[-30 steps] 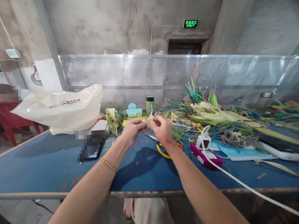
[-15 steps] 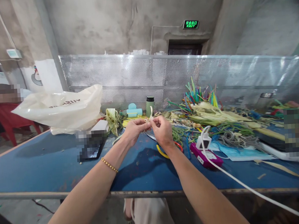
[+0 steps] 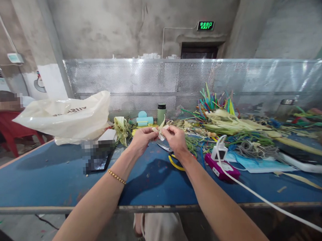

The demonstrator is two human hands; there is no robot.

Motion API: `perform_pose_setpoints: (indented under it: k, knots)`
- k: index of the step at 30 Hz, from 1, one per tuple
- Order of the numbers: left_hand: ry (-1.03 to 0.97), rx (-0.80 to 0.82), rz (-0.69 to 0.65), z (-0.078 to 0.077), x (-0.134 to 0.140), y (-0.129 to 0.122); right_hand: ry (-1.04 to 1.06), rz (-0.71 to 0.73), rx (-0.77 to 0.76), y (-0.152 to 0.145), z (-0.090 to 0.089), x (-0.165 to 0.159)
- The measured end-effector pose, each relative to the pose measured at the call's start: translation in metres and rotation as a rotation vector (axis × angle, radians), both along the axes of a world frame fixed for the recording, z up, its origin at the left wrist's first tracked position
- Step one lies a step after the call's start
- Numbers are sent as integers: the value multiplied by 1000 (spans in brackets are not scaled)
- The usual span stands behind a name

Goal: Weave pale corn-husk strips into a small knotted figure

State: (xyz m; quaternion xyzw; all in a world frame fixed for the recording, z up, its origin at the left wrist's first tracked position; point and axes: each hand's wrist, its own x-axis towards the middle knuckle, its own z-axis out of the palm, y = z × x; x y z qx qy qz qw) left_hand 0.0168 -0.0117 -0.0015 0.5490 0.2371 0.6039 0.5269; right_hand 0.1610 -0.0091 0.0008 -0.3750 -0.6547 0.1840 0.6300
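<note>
Above the middle of the table, my left hand (image 3: 142, 140) and my right hand (image 3: 176, 138) are close together. Each pinches part of a pale strip (image 3: 161, 136), which looks like dried corn husk. A narrow end of it sticks up between the hands. Fingertips partly hide the strip. Beneath and beside my right hand lies a pair of scissors (image 3: 175, 165) with a yellow handle, its other parts mostly covered by my wrist. Behind the hands are a crumpled bundle of husk (image 3: 121, 130) and a green bottle (image 3: 162, 115) with a black lid.
A white plastic bag (image 3: 68, 119) and a phone (image 3: 99, 163) lie left on the blue table (image 3: 44, 178). To the right are a husk pile (image 3: 232, 125), coloured stems (image 3: 211, 103), a purple power strip (image 3: 222, 169) with a white cable and a blue face mask (image 3: 262, 163).
The pale strip has shifted in my fingers, and more of it shows between them. My hands have barely moved. At the right edge, a co-worker's hand has drawn back.
</note>
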Motion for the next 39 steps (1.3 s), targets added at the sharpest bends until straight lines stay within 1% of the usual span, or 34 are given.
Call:
perform_pose_setpoints:
  k: [3, 7, 8, 13, 15, 19, 21, 25, 27, 32, 39]
  knots:
    - [4, -12, -8, 2, -2, -1, -20, -29, 9, 1, 1, 2]
    - [28, -10, 14, 4, -4, -1, -45, 88, -93, 5, -2, 3]
    - [45, -4, 22, 4, -4, -1, -69, 96, -99, 6, -3, 3]
    - [183, 49, 105, 4, -5, -1, -180, 6, -38, 5, -6, 3]
    - [210, 54, 107, 4, -6, -2, -205, -16, -5, 3, -5, 3]
    - [207, 37, 34, 5, -5, -4, -251, -97, 38, -3, -2, 2]
    - [196, 49, 55, 5, -4, -6, -277, -123, 33, -4, -1, 2]
    - [185, 62, 108, 7, -2, -7, -297, -123, 43, -4, -2, 0]
    - [165, 42, 84, 8, -2, -7, -292, -127, 57, -3, -2, 0]
    - [116, -50, -27, 10, -4, -8, -279, -166, 62, -1, -3, 1]
    - [108, -37, -26, 9, -5, -9, -290, -174, 86, -3, -2, 0]
